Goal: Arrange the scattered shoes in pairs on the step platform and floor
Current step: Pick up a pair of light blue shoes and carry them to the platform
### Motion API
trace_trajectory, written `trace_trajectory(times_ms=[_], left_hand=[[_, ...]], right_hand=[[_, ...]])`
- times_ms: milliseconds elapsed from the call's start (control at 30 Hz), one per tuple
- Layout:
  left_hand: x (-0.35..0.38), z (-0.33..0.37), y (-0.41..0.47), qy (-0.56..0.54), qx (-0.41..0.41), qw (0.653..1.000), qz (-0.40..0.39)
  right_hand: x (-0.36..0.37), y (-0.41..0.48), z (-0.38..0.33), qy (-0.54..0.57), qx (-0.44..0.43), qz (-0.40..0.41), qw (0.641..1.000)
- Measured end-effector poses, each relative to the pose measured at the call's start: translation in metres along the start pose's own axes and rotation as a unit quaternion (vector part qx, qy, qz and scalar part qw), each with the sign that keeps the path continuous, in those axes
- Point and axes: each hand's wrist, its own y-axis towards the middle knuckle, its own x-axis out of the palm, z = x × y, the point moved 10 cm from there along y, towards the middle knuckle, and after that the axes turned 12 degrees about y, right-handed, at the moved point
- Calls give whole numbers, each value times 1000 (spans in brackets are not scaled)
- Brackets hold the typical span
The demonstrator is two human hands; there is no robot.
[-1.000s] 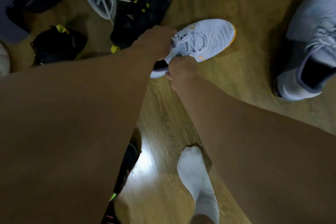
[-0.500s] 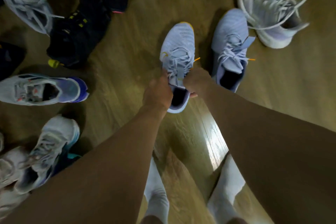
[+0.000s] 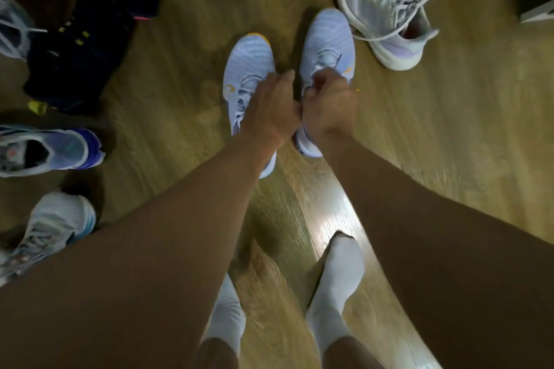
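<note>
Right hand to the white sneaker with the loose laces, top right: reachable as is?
Probably yes. The white sneaker lies just beyond the pale blue shoe that the right hand grips, with only bare floor between. Nothing blocks it, but the hand must let go first.

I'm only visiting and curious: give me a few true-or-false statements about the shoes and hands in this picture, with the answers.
1. The left pale shoe and the right pale shoe stand side by side on the floor, toes pointing the same way. True.
2. Both hands are on one shoe. False: the left hand is on the left pale shoe, and the right hand grips the right pale shoe.
3. The white sneaker has neatly tied laces. False: its laces lie loose and spread out.
4. The person wears white socks. True.
5. The black shoe lies to the right of the pair. False: it lies to their left.
</note>
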Motion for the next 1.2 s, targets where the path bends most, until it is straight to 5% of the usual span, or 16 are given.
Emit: trace_trajectory(times_ms=[100,267,500,800,967,1033,1133,1200], left_hand=[[36,22,9,-9,-16,996,-82],[53,14,12,36,-69,994,-74],[61,6,-9,35,-55,993,-98],[84,2,-24,-17,-57,986,-156],[77,-14,-63,-20,-88,984,-155],[65,-27,-80,-28,-96,989,-113],[27,-65,-95,-33,-174,982,68],[33,-96,-98,-65,-264,960,68]], right_hand=[[-29,15,26,37,40,26,998],[10,14,99,-71,185,-117,973],[1,4,102,-150,92,-68,982],[2,12,105,-157,160,-42,974],[21,-22,110,-209,123,-128,962],[31,-40,112,-208,125,-150,958],[34,-47,114,-185,135,-124,965],[35,-45,116,-192,137,-121,964]])
